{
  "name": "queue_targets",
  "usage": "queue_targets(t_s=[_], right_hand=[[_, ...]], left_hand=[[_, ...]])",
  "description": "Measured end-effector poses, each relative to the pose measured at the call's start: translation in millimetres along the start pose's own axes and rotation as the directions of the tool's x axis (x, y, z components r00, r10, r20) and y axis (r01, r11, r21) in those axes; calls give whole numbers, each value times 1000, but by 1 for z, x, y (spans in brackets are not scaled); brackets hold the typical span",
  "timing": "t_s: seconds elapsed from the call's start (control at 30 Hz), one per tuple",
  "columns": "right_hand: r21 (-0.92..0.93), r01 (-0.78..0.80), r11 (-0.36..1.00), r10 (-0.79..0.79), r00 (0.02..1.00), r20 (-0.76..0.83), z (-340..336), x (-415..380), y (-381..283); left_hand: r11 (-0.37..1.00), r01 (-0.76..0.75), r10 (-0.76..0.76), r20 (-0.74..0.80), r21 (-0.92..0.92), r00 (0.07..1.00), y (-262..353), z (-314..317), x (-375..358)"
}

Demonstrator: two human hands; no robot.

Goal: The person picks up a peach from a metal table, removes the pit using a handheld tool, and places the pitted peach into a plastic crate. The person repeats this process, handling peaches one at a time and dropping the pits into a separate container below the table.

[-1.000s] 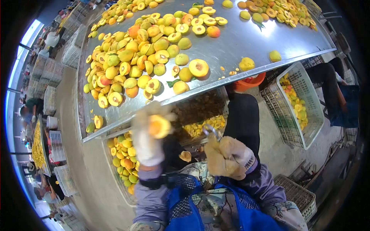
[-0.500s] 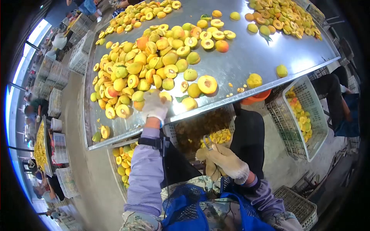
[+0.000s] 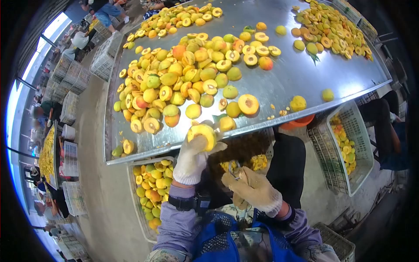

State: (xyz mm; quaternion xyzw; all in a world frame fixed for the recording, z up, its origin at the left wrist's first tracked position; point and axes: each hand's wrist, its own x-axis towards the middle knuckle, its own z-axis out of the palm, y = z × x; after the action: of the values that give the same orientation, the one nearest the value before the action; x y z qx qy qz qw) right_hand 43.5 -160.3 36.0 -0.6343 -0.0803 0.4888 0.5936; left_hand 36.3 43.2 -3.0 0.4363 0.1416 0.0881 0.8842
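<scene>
My left hand (image 3: 190, 163), in a white glove, grips a yellow peach half (image 3: 204, 136) just off the front edge of the metal table (image 3: 279, 83); its cut face is turned up. My right hand (image 3: 259, 192), in a soiled beige glove, is closed around a small metal tool with a looped end (image 3: 236, 170), low in front of my lap. A large pile of halved yellow peaches (image 3: 174, 83) lies on the table beyond my left hand. Near the edge rests a big cut peach half (image 3: 248, 105).
A crate of peach pieces (image 3: 136, 192) stands below the table at left. Another crate (image 3: 316, 146) with peach pieces is at right, by an orange bucket (image 3: 297, 122). A second peach pile (image 3: 334, 30) lies far right. People and stacked crates (image 3: 70, 72) appear at left.
My left hand has come back from the pile toward me, now holding a peach half. The right hand stays low with the tool. The view has shifted slightly.
</scene>
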Motion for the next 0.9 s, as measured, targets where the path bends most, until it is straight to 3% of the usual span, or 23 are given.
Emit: queue_targets(t_s=[0.03, 0.07, 0.1, 0.17, 0.23, 0.27, 0.3, 0.4, 0.43, 0.5, 0.63, 0.67, 0.7, 0.73, 0.77, 0.8, 0.87, 0.9], right_hand=[[1, -14, 1000, 14, 1000, -1, 1, 0, 7], [-90, 80, 993, -81, 997, -9, 1, 3, 13], [-180, 171, 969, -176, 984, -9, 1, 2, 17], [-186, 142, 972, -151, 988, -32, 3, -1, 12], [-236, 223, 946, -242, 969, -52, 5, -5, 8], [-466, 523, 714, -567, 822, 55, 3, -4, 16], [-465, 516, 719, -561, 827, 51, 3, -6, 20], [-608, 577, 545, -692, 719, 63, 3, -7, 20], [-608, 572, 550, -687, 724, 59, 3, -8, 19], [-721, 540, 434, -681, 721, 129, 2, -12, 13], [-690, 479, 542, -625, 779, 50, 4, -16, 11], [-714, 549, 435, -709, 697, 104, 2, -13, 16], [-729, 605, 320, -779, 606, 161, 2, -12, 16], [-731, 600, 325, -777, 610, 156, 3, -16, 13], [-399, 413, 819, -451, 893, -2, 8, -24, 0], [43, 7, 999, -8, 999, 35, 10, -30, -7], [106, -14, 994, 7, 998, 66, 8, -28, -1], [163, -28, 986, 10, 994, 106, 7, -26, -1]], left_hand=[[991, 12, -5, 51, -131, 999, -1, 6, -6], [1000, -18, 18, 76, 4, 997, -2, 7, -12], [1000, -9, 9, 73, 0, 997, -1, 11, -16], [1000, 8, -10, 58, 28, 998, 2, 23, -23], [992, 15, -17, 17, 129, 1000, 1, 32, -32], [982, 3, -5, 9, 186, 1000, 0, 36, -35], [970, -9, 8, 2, 243, 1000, 0, 39, -39], [957, -36, 28, 33, 287, 999, -1, 47, -50], [942, -81, 67, 55, 325, 996, -2, 49, -53], [946, -69, 64, 26, 317, 998, 1, 59, -58], [936, -140, 153, -14, 324, 988, -7, 70, -67], [937, -136, 148, -12, 323, 989, -10, 71, -70], [899, -236, 245, 23, 369, 969, -14, 72, -72], [851, -331, 337, 60, 408, 940, -17, 73, -74], [855, -325, 330, 60, 404, 942, -12, 74, -72], [777, -283, 229, 166, 563, 959, 1, 75, -68], [524, -235, 50, 245, 819, 968, 27, 77, -63], [522, -239, 55, 247, 819, 967, 24, 77, -62]])
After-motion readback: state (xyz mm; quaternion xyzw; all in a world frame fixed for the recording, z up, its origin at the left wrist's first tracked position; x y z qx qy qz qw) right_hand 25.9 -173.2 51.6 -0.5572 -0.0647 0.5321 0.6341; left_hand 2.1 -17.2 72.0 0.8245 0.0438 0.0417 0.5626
